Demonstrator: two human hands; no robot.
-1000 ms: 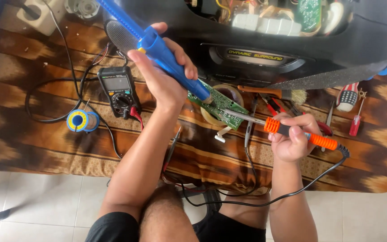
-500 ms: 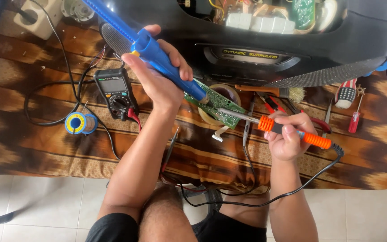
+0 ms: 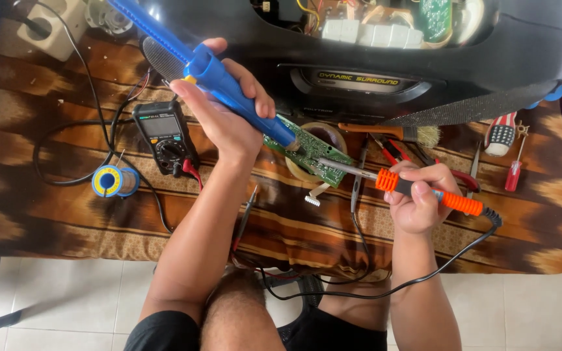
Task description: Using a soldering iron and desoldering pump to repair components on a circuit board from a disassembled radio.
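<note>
My left hand [image 3: 226, 110] grips a long blue desoldering pump [image 3: 193, 58], its tip pressed down on a green circuit board [image 3: 310, 151] that rests on a roll of tape. My right hand [image 3: 417, 198] holds an orange-handled soldering iron [image 3: 424, 192]; its metal tip reaches left onto the same board, right beside the pump's tip. A white ribbon connector [image 3: 313, 197] hangs from the board's near edge.
A large black audio device [image 3: 502, 58] with its top opened fills the far side. On the brown patterned cloth [image 3: 34, 195] lie a multimeter [image 3: 160, 133], a solder spool [image 3: 113, 181], a brush [image 3: 391, 132], pliers, tweezers and screwdrivers [image 3: 514, 166]. A power strip [image 3: 56, 26] sits far left.
Both hands and the board stay in nearly the same pose; the pump and iron tips remain together on the board, with only a slight shift of the view.
</note>
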